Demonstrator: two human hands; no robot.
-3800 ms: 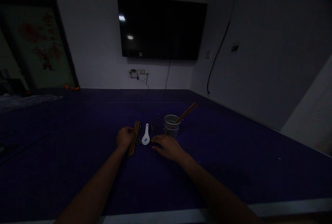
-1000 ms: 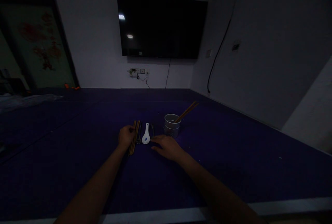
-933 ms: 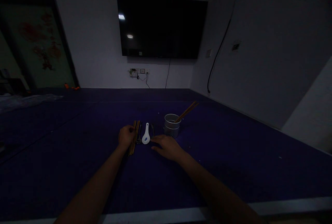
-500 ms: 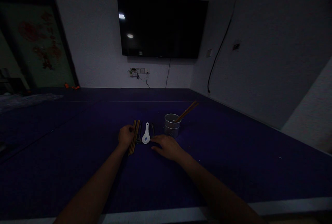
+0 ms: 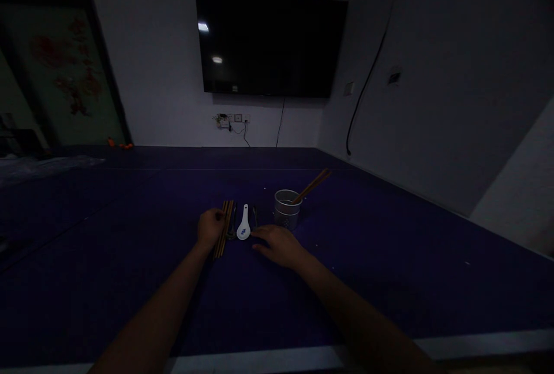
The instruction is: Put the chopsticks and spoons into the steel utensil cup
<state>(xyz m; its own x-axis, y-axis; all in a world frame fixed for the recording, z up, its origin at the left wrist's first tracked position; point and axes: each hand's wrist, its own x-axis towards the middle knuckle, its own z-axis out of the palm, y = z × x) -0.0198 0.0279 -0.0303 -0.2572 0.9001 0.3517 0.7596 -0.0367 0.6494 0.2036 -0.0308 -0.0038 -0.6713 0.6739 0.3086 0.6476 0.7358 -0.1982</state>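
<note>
Several wooden chopsticks (image 5: 221, 243) lie side by side on the purple surface. My left hand (image 5: 210, 227) is at their left edge, its fingers curled and closed on them near the upper part. Just right of the chopsticks lies a dark spoon (image 5: 232, 234), then a white spoon (image 5: 244, 229) with a blue mark in its bowl. A dark utensil (image 5: 255, 216) follows, its lower end hidden by my right hand (image 5: 277, 243). That hand lies palm down with fingers stretched and thumb apart, its fingertips close beside the white spoon's bowl.
A metal cup (image 5: 287, 215) stands behind my right hand, with wooden chopsticks (image 5: 315, 183) leaning out to the right. Small white specks dot the purple surface (image 5: 389, 270). Clear plastic sheeting (image 5: 47, 167) lies at far left. A television (image 5: 272, 45) hangs on the wall.
The lower ends of the chopsticks have shifted very slightly left. Both hands stay in nearly the same places.
</note>
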